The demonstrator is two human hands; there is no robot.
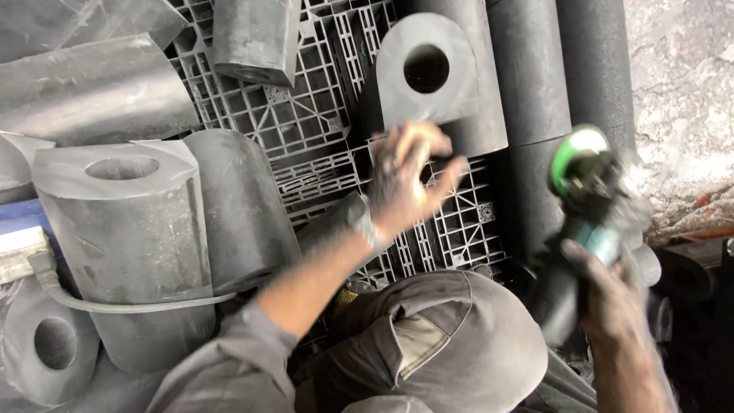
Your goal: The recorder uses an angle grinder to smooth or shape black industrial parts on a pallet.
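Fingers of the left hand (405, 180) were spread open over the plastic pallet (306, 115); the angle grinder (592, 191), gripped single-handed by the right hand (612, 294), might be dropped.

Rubber blocks (126, 229) on pallet (306, 115) — grinder (592, 199) at right

Grey plastic pallet (306, 115) under dark rubber blocks (122, 229), grey cable (115, 304) alongside
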